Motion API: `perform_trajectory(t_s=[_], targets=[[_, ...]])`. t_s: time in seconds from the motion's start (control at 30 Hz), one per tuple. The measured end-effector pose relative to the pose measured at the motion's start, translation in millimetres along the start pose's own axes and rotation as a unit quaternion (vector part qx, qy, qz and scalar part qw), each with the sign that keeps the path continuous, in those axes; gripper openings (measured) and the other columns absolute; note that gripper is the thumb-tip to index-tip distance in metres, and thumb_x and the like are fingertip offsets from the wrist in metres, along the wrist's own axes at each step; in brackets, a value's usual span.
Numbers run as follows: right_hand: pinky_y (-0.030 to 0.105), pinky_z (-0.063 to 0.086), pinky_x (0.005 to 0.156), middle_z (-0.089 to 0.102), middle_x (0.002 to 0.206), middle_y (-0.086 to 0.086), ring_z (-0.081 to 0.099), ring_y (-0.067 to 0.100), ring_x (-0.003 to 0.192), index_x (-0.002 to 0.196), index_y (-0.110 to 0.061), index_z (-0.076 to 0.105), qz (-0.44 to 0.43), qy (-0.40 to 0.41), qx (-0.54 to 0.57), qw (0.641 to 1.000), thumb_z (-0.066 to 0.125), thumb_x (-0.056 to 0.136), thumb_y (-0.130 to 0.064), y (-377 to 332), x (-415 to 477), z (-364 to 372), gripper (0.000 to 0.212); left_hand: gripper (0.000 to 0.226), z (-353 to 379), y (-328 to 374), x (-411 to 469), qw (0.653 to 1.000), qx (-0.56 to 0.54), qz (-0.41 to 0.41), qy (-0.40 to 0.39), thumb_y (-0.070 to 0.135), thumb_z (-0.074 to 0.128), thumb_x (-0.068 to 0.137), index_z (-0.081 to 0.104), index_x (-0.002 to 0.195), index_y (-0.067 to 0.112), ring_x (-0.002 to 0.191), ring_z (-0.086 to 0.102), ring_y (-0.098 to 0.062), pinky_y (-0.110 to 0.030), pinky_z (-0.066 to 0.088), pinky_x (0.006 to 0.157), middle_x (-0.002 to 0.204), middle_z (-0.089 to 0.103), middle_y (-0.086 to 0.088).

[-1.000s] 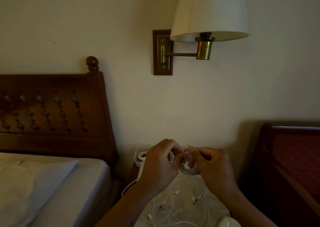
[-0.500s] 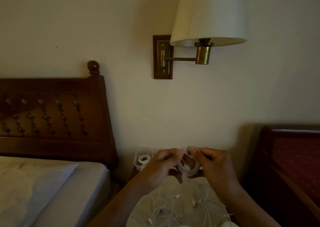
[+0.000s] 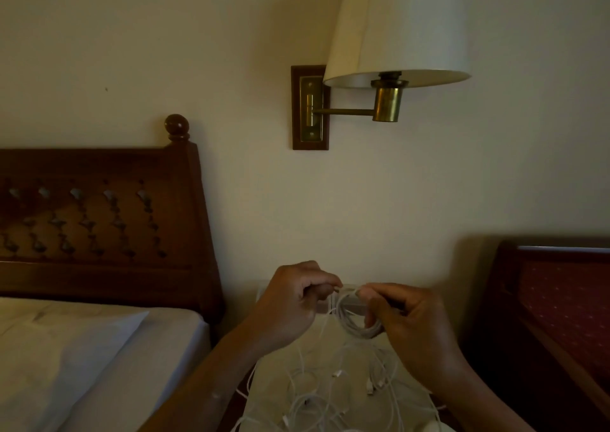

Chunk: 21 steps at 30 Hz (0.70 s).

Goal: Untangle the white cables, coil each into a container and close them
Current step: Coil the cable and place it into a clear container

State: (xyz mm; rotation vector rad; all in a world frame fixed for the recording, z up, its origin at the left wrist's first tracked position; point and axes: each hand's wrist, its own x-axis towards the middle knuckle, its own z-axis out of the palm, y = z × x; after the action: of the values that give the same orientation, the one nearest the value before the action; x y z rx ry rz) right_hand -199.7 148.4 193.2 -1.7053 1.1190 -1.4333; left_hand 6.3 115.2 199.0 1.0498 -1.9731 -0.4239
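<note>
The person holds a small round coil of white cable (image 3: 358, 325) up over the little table (image 3: 277, 374). The right hand (image 3: 409, 326) pinches the coil with curled fingers. The left hand (image 3: 292, 303) is close beside it and pinches a bit of the same cable. More loose white cables (image 3: 325, 398) lie mixed up on the table below.
</note>
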Motion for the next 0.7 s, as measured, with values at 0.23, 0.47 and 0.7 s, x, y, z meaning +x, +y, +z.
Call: perform_trajectory(t_s=[0.23, 0.47, 0.7], targets=[[0.016, 0.049, 0.054, 0.074, 0.073, -0.013, 0.065, 0.004, 0.059, 0.083, -0.027, 0.080, -0.080, 0.035, -0.124, 0.988, 0.074, 0.091, -0.010, 13.0, -0.8, 5.0, 0.020, 0.019, 4.8, 3.4, -11.3, 0.978, -0.154, -0.143, 0.003, 0.016, 0.065, 0.100, 0.082, 0.090, 0.016, 0.066, 0.060, -0.010, -0.020, 0.044, 0.063, 0.070, 0.069, 0.006], [0.030, 0.058, 0.056, 0.073, 0.068, -0.003, 0.068, 0.014, 0.060, 0.083, -0.026, 0.079, 0.017, 0.019, -0.060, 0.998, 0.067, 0.096, -0.019, 12.5, 4.0, 3.2, 0.020, 0.019, 18.8, 8.3, -12.4, 0.890, -0.397, -0.220, 0.054, 0.005, 0.062, 0.099, 0.076, 0.092, -0.005, 0.069, 0.058, -0.020, -0.030, 0.047, 0.062, 0.080, 0.064, -0.017], [0.028, 0.062, 0.069, 0.076, 0.082, -0.017, 0.073, 0.004, 0.076, 0.098, -0.027, 0.080, -0.013, 0.000, -0.122, 0.992, 0.069, 0.095, -0.026, 6.9, 7.3, 0.7, 0.011, 0.025, 50.8, 22.6, -8.8, 0.785, -0.501, -0.312, 0.187, 0.013, 0.054, 0.106, 0.072, 0.097, -0.001, 0.083, 0.073, -0.032, -0.045, 0.060, 0.074, 0.092, 0.074, -0.018]])
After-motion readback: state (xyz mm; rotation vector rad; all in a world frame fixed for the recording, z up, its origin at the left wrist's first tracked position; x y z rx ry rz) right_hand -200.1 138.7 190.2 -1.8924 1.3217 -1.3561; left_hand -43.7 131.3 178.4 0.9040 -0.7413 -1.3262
